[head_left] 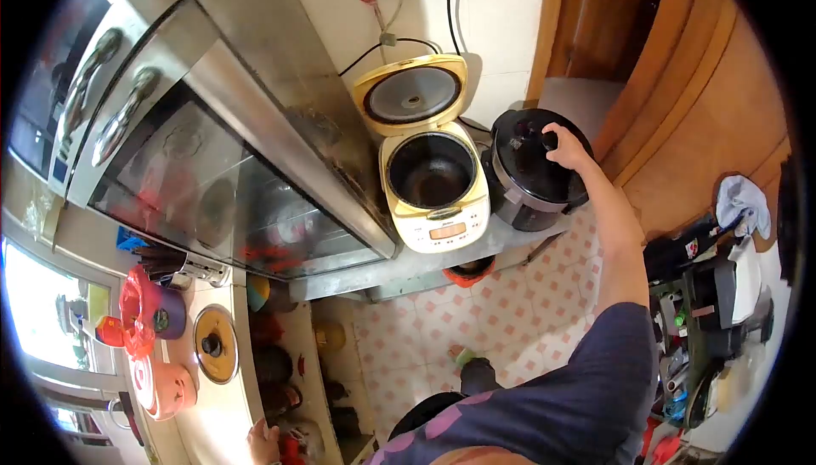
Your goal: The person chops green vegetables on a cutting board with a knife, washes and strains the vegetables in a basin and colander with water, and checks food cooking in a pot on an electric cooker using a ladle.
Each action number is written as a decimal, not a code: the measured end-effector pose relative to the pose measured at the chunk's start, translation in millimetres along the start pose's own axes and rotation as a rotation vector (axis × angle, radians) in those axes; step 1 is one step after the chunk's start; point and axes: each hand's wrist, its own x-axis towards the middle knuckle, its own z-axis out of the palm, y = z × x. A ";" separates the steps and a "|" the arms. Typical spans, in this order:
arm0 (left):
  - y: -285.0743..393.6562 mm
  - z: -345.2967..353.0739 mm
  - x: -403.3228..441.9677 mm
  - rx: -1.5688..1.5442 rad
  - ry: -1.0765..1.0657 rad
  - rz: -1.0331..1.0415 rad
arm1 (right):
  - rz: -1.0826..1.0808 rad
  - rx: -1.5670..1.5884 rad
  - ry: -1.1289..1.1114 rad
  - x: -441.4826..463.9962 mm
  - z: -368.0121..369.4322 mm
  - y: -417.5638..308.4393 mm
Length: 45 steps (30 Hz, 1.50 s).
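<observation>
Cooker [531, 178] set just right of the open rice cooker [442, 234], its black lid handle [549, 139] grasped by the right hand [568, 147], left hand [264, 444] seen below-left of the rice cooker, grip not discernible.

A single wide view is taken from head height, aimed forward and down, with the black cooker [529, 167] near and the floor [531, 299] farther below.

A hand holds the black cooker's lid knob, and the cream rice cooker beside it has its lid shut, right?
Not quite: the cream rice cooker has its lid open, as the head view shows. The right hand does hold the lid knob of the black cooker.
</observation>
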 end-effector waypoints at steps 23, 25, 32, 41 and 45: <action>-1.4 18.7 -24.3 -0.126 0.229 -0.046 | -0.101 -0.320 -0.018 23.0 13.8 -34.5; -44.0 33.0 -34.5 0.238 0.250 0.098 | -0.373 -0.253 0.195 37.8 35.7 5.3; -127.6 47.9 -118.9 -0.167 0.238 -0.319 | -0.561 0.344 0.080 -80.5 174.1 -142.6; -283.6 100.1 -318.0 -0.400 0.550 -0.697 | -1.521 -0.162 -1.482 -440.5 281.5 -431.7; -377.8 138.5 -404.6 -0.313 0.828 -0.821 | -1.693 -0.175 -1.312 -575.9 302.1 -521.1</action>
